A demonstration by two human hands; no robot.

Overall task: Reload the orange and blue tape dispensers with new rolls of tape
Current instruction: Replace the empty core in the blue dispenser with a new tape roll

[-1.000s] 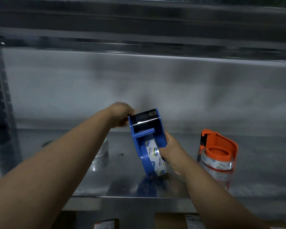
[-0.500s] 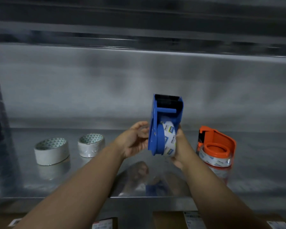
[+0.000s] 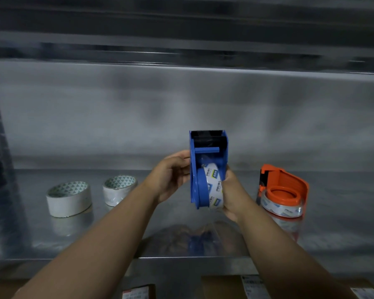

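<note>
A stainless steel shelf (image 3: 52, 238) with a reflective surface carried the items, under a second metal shelf (image 3: 181, 50) overhead. Cardboard boxes (image 3: 225, 285) with labels sat below the front edge. The blue tape dispenser (image 3: 205, 169) was held upright above the shelf at centre, clear of the surface, serrated blade uppermost. A printed roll of tape (image 3: 214, 186) sat on its hub, tilted slightly outward on the right side. The left hand (image 3: 171, 178) gripped the dispenser's left wall, fingers closed against it. The right hand (image 3: 231, 195) was clamped on the lower right side, against the roll and frame; its fingers were largely hidden behind the dispenser. The orange tape dispenser (image 3: 283, 186) lay on its side on the shelf to the right, well apart from the hands, with a clear roll around its hub. Two white tape rolls (image 3: 69, 198) (image 3: 119, 192) stood flat on the shelf at left, near each other, not touching
</note>
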